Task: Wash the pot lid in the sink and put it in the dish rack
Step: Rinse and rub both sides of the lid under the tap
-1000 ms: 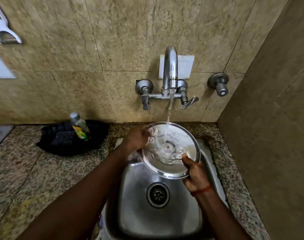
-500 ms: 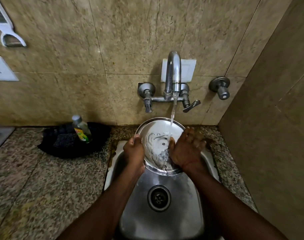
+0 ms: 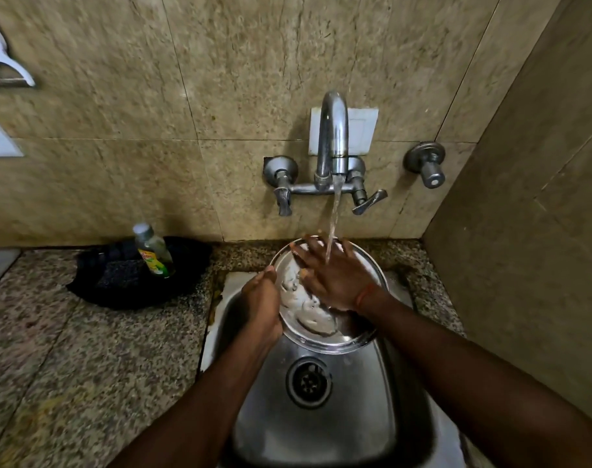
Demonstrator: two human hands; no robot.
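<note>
Desk [image 3: 85,349]: speckled stone, spreading left of the sink and running along its back edge.
Sink [image 3: 321,417]: steel basin with the drain open at its middle; no dish rack shows anywhere around it, so the drop-off place cannot be told from here.
Faucet [image 3: 333,136]: on the wall above the sink's back edge, running — the stream lands on the right hand and the lid beneath it.
Black cloth [image 3: 136,285]: heaped on the desk left of the sink, a soap bottle [image 3: 152,251] standing in it.
Pot lid [image 3: 325,329]: steel, held above the back half of the sink, tilted toward the person, wet and streaked with water.
Right hand [image 3: 335,275]: open, palm flat on the lid's face, fingers spread under the stream.
Left hand [image 3: 262,302]: closed around the lid's left rim, gripping it and bearing its weight.
Step in hand: rinsing and rubbing the lid's face — the washing part, judged well along but not closed.
Next move: likely to turn the lid for its other face; that calls for a firm grip on a slippery rim, then shutting off the water and finding the rack.
</note>
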